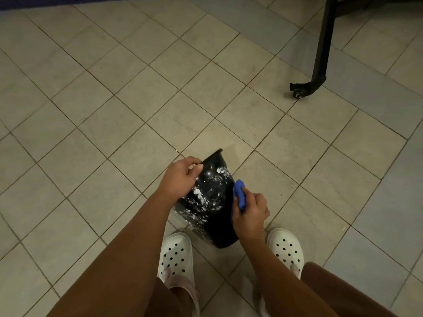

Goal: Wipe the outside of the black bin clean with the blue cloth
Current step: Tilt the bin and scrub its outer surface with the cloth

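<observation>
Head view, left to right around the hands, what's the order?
left hand gripping the bin's rim → black bin → blue cloth → right hand holding the cloth → black caster leg, farther back. White clogs left out: they overlap the rest.

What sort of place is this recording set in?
Probably an indoor room, perhaps a home: tiled floor, a black frame leg on a caster, and white clogs beside the bin.

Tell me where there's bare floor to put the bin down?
Bare floor spreads left of the bin and ahead of it, up to the wheeled leg. More lies right of the right shoe. Crowded: between that and the left shoe, where the left hand holds the bin and the right hand presses the cloth on it.
</observation>
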The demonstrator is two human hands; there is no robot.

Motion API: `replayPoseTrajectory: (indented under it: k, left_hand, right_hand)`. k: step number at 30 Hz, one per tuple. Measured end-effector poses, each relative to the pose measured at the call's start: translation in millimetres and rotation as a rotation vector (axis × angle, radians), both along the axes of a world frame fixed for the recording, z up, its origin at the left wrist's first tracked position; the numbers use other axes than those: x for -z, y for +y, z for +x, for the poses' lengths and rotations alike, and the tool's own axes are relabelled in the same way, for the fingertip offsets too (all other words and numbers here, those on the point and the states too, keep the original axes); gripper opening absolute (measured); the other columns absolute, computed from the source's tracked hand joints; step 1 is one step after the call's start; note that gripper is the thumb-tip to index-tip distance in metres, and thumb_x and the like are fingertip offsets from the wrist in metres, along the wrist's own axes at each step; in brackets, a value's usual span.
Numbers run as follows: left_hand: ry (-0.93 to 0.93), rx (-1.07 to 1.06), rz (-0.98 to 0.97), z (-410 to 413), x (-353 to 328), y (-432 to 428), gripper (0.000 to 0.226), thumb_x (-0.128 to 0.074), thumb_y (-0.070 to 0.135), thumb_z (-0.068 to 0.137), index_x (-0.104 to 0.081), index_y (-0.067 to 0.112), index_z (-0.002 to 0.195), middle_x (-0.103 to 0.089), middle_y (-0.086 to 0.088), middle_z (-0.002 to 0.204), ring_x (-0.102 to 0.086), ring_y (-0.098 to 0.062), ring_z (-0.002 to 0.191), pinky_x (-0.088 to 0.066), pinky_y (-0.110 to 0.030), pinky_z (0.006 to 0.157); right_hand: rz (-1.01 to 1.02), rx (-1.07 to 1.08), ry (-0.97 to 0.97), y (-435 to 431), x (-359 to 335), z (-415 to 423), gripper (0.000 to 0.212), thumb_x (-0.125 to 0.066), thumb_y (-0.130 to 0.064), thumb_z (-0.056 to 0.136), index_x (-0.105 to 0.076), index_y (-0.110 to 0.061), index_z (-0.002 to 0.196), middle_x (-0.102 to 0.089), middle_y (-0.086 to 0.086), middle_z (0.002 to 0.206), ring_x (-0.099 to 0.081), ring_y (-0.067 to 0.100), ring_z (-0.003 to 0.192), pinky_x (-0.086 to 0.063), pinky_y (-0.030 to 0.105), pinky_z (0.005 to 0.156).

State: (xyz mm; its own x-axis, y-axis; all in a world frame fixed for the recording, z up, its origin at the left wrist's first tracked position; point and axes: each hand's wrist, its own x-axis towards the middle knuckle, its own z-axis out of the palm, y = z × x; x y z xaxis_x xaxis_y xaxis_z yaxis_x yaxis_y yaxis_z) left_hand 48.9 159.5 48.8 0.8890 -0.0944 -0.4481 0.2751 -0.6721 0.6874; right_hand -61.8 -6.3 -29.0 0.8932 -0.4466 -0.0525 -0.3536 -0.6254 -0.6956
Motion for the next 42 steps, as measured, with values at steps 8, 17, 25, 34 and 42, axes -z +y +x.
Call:
replayPoseTrajectory:
  k: [8, 17, 25, 34, 42]
  left_hand:
    - [-0.099, -0.144, 0.009, 10.8, -4.2, 6.6, 0.024, -0.054, 0.023, 0.100, -0.068, 0.006, 0.109, -0.069, -0.005, 0.085, -0.064, -0.020, 0.078, -0.051, -0.032, 0.074]
    - [-0.102, -0.142, 0.067, 9.6, 1.3, 8.0, 0.032, -0.048, 0.024, 0.102, -0.063, 0.003, 0.123, -0.065, -0.009, 0.088, -0.059, -0.020, 0.079, -0.040, -0.026, 0.070]
    - [-0.109, -0.234, 0.041, 10.0, 0.8, 6.5, 0.032, -0.046, 0.025, 0.103, -0.064, 0.005, 0.121, -0.069, -0.012, 0.102, -0.063, -0.025, 0.096, -0.043, -0.029, 0.079]
    - [-0.121, -0.140, 0.089, 10.5, -3.3, 3.7, 0.032, -0.044, 0.024, 0.103, -0.064, 0.004, 0.118, -0.069, -0.016, 0.101, -0.064, -0.029, 0.095, -0.050, -0.036, 0.083]
    - [-0.140, -0.215, 0.098, 9.7, -5.6, 2.2, 0.031, -0.045, 0.023, 0.103, -0.064, 0.005, 0.120, -0.069, -0.015, 0.104, -0.062, -0.027, 0.098, -0.045, -0.031, 0.081]
  right_hand:
    - [-0.078, -0.200, -0.062, 6.4, 1.9, 0.4, 0.042, -0.068, -0.003, 0.077, -0.056, -0.005, 0.117, -0.049, 0.015, 0.134, -0.045, 0.029, 0.125, -0.026, 0.047, 0.110]
    - [0.014, -0.340, -0.105, 30.2, -9.8, -0.6, 0.072, -0.069, 0.003, 0.073, -0.036, -0.010, 0.136, -0.045, 0.016, 0.138, -0.028, 0.023, 0.134, -0.028, 0.054, 0.108]
    - [0.112, -0.210, 0.012, 20.0, -11.9, 18.1, 0.058, -0.061, 0.003, 0.082, -0.042, -0.003, 0.136, -0.044, 0.016, 0.139, -0.036, 0.032, 0.132, -0.029, 0.057, 0.108]
    - [0.122, -0.410, -0.053, 34.6, -28.5, 30.4, 0.070, -0.063, 0.011, 0.075, -0.042, -0.010, 0.138, -0.040, 0.010, 0.144, -0.026, 0.021, 0.138, -0.014, 0.045, 0.115]
    - [0.095, -0.216, 0.042, 39.2, -30.4, 24.3, 0.061, -0.059, 0.010, 0.078, -0.042, -0.002, 0.136, -0.045, 0.016, 0.139, -0.035, 0.030, 0.133, -0.029, 0.049, 0.111]
